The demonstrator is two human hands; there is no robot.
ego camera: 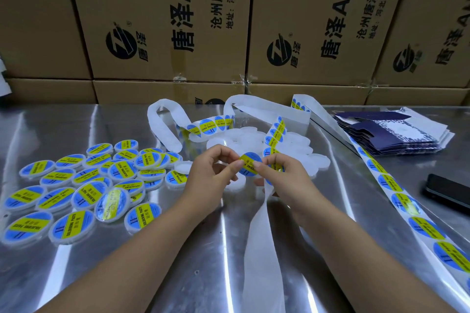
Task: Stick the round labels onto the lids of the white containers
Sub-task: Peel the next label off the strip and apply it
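Note:
A round blue-and-yellow label (250,163) sits between my two hands over the middle of the steel table. My left hand (216,170) pinches its left edge with thumb and forefinger. My right hand (281,175) pinches its right side together with the white backing strip (262,249), which trails toward me. Just below my left hand a white container (237,184) shows partly. A heap of unlabelled white containers (256,140) lies right behind my hands. Several labelled containers (84,185) are spread at the left.
A long strip of unpeeled labels (407,203) runs along the right side. Flat dark-blue cartons (391,132) are stacked at the back right. A black phone (447,190) lies at the right edge. Cardboard boxes (167,23) form a wall behind the steel table (178,262).

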